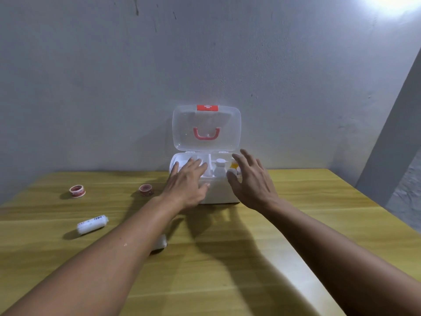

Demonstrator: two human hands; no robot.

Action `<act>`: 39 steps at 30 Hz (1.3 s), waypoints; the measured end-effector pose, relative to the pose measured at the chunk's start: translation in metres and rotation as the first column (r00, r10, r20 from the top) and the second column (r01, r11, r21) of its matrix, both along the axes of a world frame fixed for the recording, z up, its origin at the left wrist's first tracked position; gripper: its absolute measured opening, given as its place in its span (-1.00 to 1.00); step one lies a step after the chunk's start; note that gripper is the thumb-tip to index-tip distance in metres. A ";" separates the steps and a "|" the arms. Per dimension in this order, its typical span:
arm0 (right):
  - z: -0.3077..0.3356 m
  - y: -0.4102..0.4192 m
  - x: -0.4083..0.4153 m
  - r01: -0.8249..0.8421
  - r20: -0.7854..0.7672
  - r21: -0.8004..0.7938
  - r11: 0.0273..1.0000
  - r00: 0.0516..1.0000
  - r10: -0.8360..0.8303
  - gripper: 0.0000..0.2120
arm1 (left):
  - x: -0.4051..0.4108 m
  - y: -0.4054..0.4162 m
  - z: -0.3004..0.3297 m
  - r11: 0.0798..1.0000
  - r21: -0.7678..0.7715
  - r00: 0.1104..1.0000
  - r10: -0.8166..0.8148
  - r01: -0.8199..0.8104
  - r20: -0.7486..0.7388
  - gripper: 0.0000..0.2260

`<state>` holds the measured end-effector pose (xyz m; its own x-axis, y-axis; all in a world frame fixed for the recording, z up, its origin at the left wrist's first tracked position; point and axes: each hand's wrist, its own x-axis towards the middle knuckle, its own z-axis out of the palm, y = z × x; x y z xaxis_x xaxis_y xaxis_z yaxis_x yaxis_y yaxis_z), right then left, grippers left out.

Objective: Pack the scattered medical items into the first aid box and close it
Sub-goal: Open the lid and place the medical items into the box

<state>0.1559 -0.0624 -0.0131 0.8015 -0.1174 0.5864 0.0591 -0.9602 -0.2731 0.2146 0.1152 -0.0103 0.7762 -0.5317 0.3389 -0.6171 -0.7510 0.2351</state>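
Lying loose on the yellow worktop, two tape rolls and a gauze roll, its long axis running left-right, sit left of the left hand, the nearer one; a second white roll peeks from under that forearm. Both grips are spread and empty. Rightward, the first aid box stands open against the wall, one white bottle inside, beside the right hand.
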 end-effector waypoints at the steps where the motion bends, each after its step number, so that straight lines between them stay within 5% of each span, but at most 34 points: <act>1: 0.000 0.001 0.002 -0.028 -0.053 -0.007 1.000 0.998 0.028 -0.45 | -0.001 0.005 0.001 0.999 -0.046 1.000 0.007 -0.006 0.023 -0.48; 8: -0.011 0.008 0.010 -0.076 -0.239 -0.063 0.995 0.969 0.059 -0.29 | -0.016 0.063 0.004 0.959 -0.236 0.987 0.159 -0.157 -0.008 -0.65; 13: -0.006 0.026 0.003 0.014 -0.125 -0.202 0.979 0.991 -0.040 -0.31 | -0.032 0.110 -0.009 0.955 -0.201 0.956 0.168 -0.218 -0.240 -0.73; 20: -0.010 0.074 0.002 -0.237 -0.103 -0.401 0.885 0.972 0.213 -0.59 | -0.054 0.139 -0.011 0.987 -0.049 0.887 0.118 -0.155 -0.446 -0.63; 39: -0.025 0.074 -0.006 -0.157 -0.093 -0.298 0.941 0.987 0.135 -0.41 | -0.070 0.160 -0.024 0.978 -0.085 0.902 0.141 -0.191 -0.407 -0.82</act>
